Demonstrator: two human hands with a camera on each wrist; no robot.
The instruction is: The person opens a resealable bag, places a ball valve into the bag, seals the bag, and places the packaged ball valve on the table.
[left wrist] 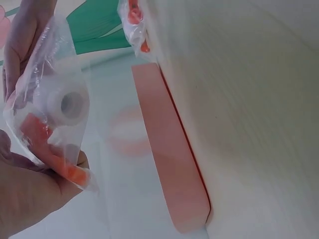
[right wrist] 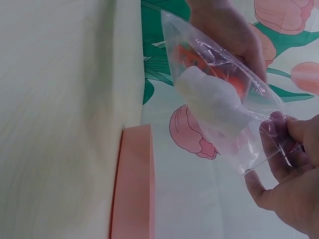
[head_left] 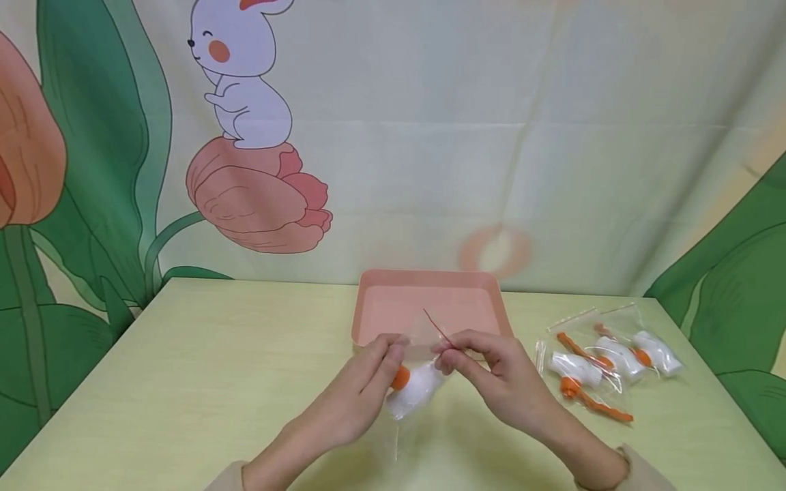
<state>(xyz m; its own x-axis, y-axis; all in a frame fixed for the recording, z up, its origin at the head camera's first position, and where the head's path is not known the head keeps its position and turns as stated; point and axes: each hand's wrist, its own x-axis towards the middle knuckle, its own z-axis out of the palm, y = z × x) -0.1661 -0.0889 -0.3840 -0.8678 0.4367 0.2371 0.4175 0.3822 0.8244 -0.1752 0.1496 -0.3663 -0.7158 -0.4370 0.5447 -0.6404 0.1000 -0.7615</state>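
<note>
Both hands hold up a clear zip bag (right wrist: 177, 40) over the table, in front of the pink tray. Inside it lie a white plastic bottle (head_left: 417, 392) with an open round neck, seen in the left wrist view, and an orange part (left wrist: 55, 157). My left hand (head_left: 356, 395) grips the bag's left side, thumb by the orange part. With thumb and fingers, my right hand (head_left: 506, 375) pinches the bag's upper right edge, where a thin red zip line (head_left: 437, 326) slants up. The right fingertips sit close to the bottle's end.
The pink tray (head_left: 430, 277) stands at the table's back edge, just beyond the hands. On the right of the table (head_left: 245, 354) lie several similar zip bags (head_left: 614, 361) with white bottles and orange parts. A printed curtain (head_left: 393, 170) hangs behind.
</note>
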